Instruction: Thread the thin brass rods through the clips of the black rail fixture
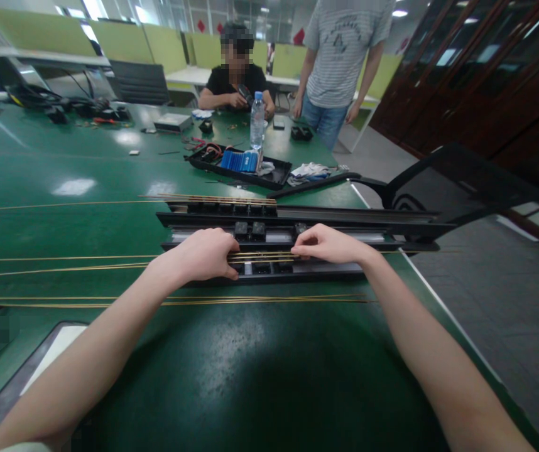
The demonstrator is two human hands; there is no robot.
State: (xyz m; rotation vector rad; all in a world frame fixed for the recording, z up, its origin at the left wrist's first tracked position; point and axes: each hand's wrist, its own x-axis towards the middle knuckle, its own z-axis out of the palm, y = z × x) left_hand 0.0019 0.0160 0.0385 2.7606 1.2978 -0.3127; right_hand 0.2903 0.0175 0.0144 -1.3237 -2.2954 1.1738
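Observation:
Thin brass rods run sideways along the nearest black rail, over small dark blocks set in it. My left hand is curled around the rods near the rail's left part, thumb on the near side and fingers on the far side. The rods pass beneath it and stick out to the left. With thumb and forefinger pinched, my right hand grips the rods farther right. Just behind the hands, a second black rail carries several black blocks.
More brass rods lie on the green table nearer me. Beyond the rails are a black tray, a water bottle and gloves. A chair stands right. Two people are across the table.

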